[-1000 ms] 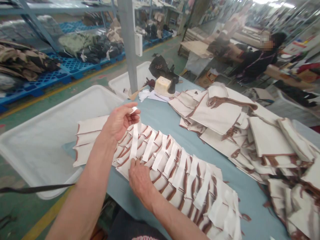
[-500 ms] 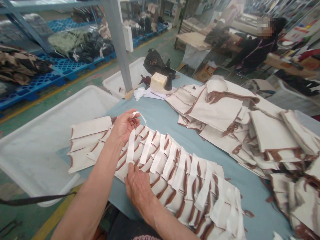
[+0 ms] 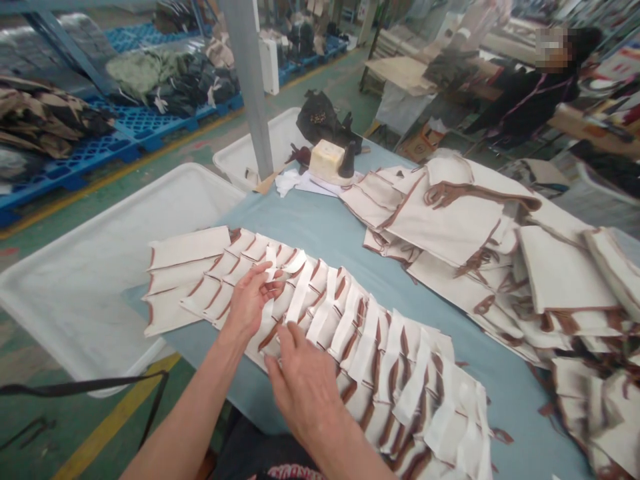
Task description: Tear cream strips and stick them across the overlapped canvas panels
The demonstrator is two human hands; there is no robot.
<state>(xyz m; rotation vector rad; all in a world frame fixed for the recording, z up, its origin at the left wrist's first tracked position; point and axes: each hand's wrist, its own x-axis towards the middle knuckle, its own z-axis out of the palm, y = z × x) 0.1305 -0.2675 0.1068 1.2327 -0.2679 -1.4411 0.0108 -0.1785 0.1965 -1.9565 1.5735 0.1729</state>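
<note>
At 9 o'clock a white plastic tub stands beside the counter, and a black cord runs across the lower left. Blue plastic pallets holding bundled cloth lie beyond the tub at 10 o'clock.

A fanned row of cream canvas pieces with brown edging lies on the counter, overlapping like shingles from about 9 o'clock down to 5 o'clock. White strips lie across the pieces. The left hand is at the row's upper part, its fingers curled at one strip, though whether they pinch it I cannot tell. Just beside it, the right hand rests on the row with its fingers spread and not clamped on anything. The two hands are close but apart.

At 12 o'clock a second white tub sits behind a steel column, near a cream block on the counter. Piled canvas pieces fill the counter from 2 to 4 o'clock. A co-worker in dark clothes stands at 1 o'clock.
</note>
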